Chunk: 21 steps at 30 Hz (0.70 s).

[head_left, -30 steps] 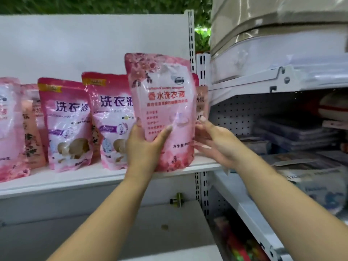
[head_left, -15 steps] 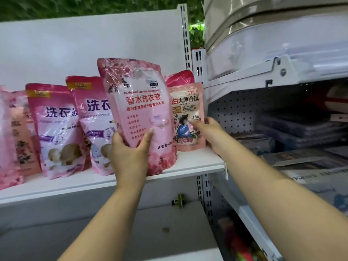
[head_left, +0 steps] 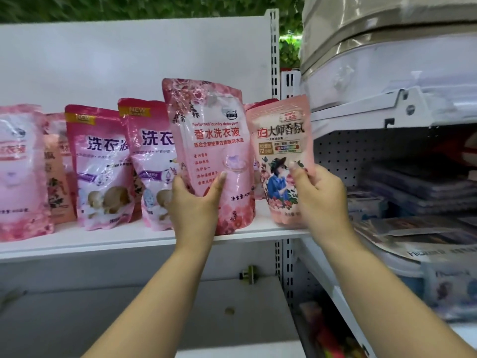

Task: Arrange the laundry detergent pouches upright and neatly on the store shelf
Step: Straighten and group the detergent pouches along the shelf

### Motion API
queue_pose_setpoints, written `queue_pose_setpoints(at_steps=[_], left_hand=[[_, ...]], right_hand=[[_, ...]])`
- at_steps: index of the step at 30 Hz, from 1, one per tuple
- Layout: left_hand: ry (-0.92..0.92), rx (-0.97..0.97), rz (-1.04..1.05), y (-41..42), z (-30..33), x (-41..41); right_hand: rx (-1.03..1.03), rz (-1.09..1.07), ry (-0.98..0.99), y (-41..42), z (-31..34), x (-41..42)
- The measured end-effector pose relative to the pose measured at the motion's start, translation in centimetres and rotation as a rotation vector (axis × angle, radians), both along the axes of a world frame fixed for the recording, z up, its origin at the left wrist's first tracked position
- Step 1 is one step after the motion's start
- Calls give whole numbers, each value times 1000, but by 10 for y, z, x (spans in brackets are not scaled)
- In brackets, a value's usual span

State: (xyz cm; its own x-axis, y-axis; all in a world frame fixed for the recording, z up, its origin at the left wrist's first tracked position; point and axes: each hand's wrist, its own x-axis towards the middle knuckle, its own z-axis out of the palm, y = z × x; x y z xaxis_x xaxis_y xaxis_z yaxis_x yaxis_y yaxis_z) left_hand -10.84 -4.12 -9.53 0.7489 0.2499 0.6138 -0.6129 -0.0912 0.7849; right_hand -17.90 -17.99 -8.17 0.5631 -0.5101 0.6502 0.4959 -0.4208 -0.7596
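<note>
Two bare forearms are stretched forward and upward from the bottom edge toward the white shelf (head_left: 103, 244). The left hand (head_left: 195, 200) is wrapped around the lower part of a tall pink pouch (head_left: 211, 151), thumb laid across its front and fingers behind; the pouch is held nearly upright, tilted slightly left, its base at the shelf's front edge. The right hand (head_left: 320, 195) is closed on a smaller pale pink pouch (head_left: 281, 151) showing a figure in blue, thumb pressed on the front; this pouch is held upright just beside the tall one, at the right end of the shelf. Farther left, two white-and-pink pouches (head_left: 103, 171) are stood on the shelf, leaning a little. At the far left, another pink pouch (head_left: 20, 177) is seen.
</note>
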Motion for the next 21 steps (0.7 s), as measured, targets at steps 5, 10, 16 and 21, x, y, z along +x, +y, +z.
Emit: queue_pose_setpoints(at_steps=[5, 10, 16, 21], left_hand=[[-8, 161, -74, -7, 7, 4], [10, 258, -181, 3, 4, 3], [-53, 376, -60, 16, -5, -51], [95, 27, -581, 26, -14, -80]], right_hand=[[-97, -58, -52, 4, -4, -21], [-52, -72, -22, 7, -15, -34], [275, 257, -34, 14, -9, -46], [372, 583, 44, 47, -17, -36]])
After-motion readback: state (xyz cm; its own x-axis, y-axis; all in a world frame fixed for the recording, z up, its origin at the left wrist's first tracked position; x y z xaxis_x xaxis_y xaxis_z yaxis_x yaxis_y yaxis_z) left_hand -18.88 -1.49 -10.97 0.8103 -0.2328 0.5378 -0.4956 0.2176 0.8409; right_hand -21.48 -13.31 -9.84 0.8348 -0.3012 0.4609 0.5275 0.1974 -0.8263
